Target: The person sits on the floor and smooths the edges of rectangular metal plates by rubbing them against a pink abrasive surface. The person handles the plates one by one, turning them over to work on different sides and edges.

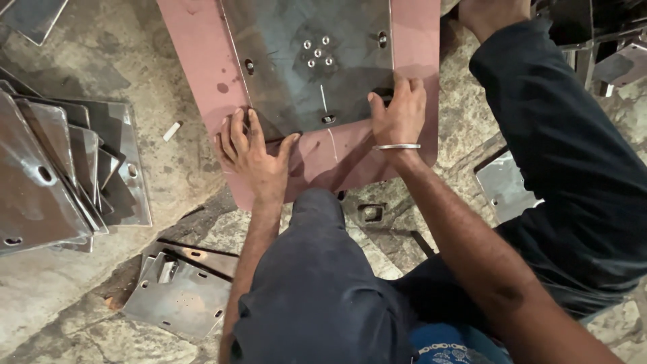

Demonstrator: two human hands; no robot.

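A dark grey metal plate (pixel 296 40) with slotted corner holes and a cluster of small round holes lies on a larger reddish-brown plate (pixel 195 54) on the floor. My left hand (pixel 253 155) rests flat at the grey plate's near left corner, fingers spread, touching its edge and the red plate. My right hand (pixel 399 111) presses on the grey plate's near right corner, fingers curled over the edge by a slot; a metal bangle circles that wrist. Neither hand lifts anything. My knees in dark trousers fill the foreground.
A fanned stack of shiny metal plates (pixel 54 175) lies at the left. More plates lie on the concrete floor at bottom left (pixel 178 296) and at the right (pixel 505 185). Metal pieces (pixel 620 61) crowd the top right corner.
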